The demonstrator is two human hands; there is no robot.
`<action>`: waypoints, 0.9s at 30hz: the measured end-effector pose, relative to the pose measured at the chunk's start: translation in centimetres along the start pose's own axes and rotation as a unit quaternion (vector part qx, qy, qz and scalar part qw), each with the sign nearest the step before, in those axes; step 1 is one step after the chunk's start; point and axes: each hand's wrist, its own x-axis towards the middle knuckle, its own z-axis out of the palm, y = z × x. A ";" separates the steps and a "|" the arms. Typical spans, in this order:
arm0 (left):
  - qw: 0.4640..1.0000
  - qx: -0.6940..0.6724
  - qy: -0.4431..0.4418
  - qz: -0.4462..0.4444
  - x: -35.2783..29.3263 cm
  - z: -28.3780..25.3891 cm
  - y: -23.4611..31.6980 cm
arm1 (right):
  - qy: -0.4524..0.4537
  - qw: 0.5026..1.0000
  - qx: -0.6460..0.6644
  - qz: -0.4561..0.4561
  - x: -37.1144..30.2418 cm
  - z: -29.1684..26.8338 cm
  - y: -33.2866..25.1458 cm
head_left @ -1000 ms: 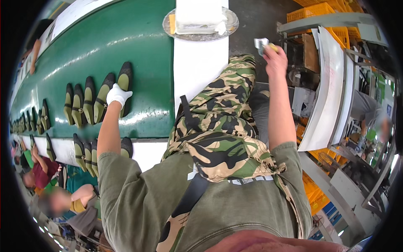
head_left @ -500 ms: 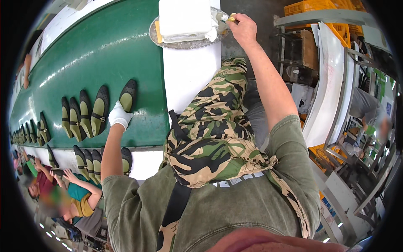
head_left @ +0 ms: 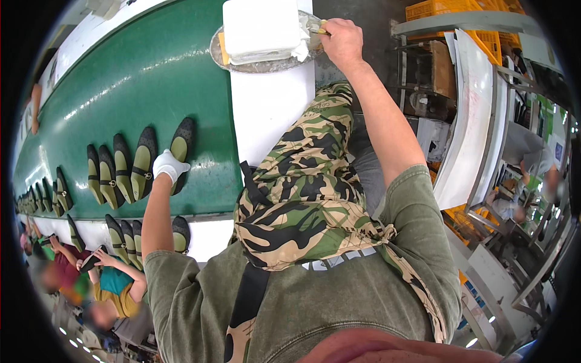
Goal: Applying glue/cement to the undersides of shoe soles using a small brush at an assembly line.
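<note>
My left hand [head_left: 170, 166], in a white glove, is closed over the side of a shoe [head_left: 183, 137] on the green table. This shoe has a black textured toe and an olive-green inside; the glove hides its middle. Just left of the glove stands a group of similar shoes, the nearest one [head_left: 144, 158] with a dark strap and a small buckle. Far ahead, my bare right hand [head_left: 342, 42] pinches a small yellowish-handled tool [head_left: 324, 26] at the edge of an oval grey tray [head_left: 261, 66]. The tool's working end cannot be made out. On the tray sits a white box-shaped container [head_left: 261, 27].
The green table [head_left: 145, 85] curves off to the left, with more shoes [head_left: 42, 192] along it. Shoes also stand on a white ledge [head_left: 209, 235] nearer me. Co-workers sit at lower left. Yellow crates [head_left: 484, 36] and metal racks are on the right.
My left hand has shifted slightly left and up along the shoe. My right hand has moved a little left and closer over the tray's edge with the small tool.
</note>
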 end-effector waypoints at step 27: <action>0.494 -0.629 0.220 0.558 -12.4 -9.2 9.2 | 0.001 0.636 0.706 0.310 -5.2 -12.7 -10.9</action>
